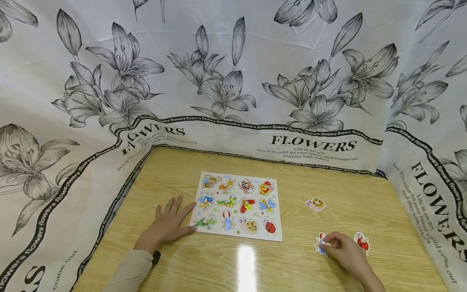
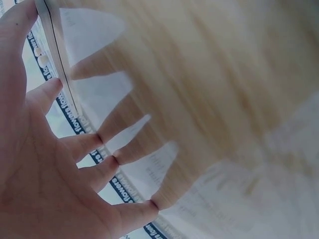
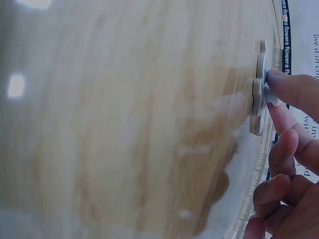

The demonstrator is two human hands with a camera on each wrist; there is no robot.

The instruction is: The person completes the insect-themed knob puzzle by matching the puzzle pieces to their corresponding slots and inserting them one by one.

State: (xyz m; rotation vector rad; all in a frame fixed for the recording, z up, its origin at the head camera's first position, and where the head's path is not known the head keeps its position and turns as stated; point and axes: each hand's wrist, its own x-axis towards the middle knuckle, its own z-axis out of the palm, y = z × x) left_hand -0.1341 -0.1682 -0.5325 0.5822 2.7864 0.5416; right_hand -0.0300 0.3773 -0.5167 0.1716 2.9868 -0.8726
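Observation:
A white wooden puzzle board (image 1: 255, 235) with colourful insect pictures lies on the table. My left hand (image 1: 166, 223) rests flat and spread beside it, thumb and forefinger touching its left edge; the left wrist view shows this hand's palm side (image 2: 60, 169). Right of the board, my right hand (image 1: 344, 251) pinches the small knob of a blue and red beetle puzzle piece (image 1: 321, 244). That beetle piece (image 3: 258, 92) appears edge-on in the right wrist view, at the thumb and forefinger of the right hand (image 3: 294, 154). The hand partly covers it.
A snail piece (image 1: 315, 204) lies farther back, right of the board. Next to the right hand sits a ladybird piece (image 1: 362, 243). The wood-grain table (image 1: 292, 267) is bordered at the back and sides by white flower-printed cloth (image 1: 233, 138).

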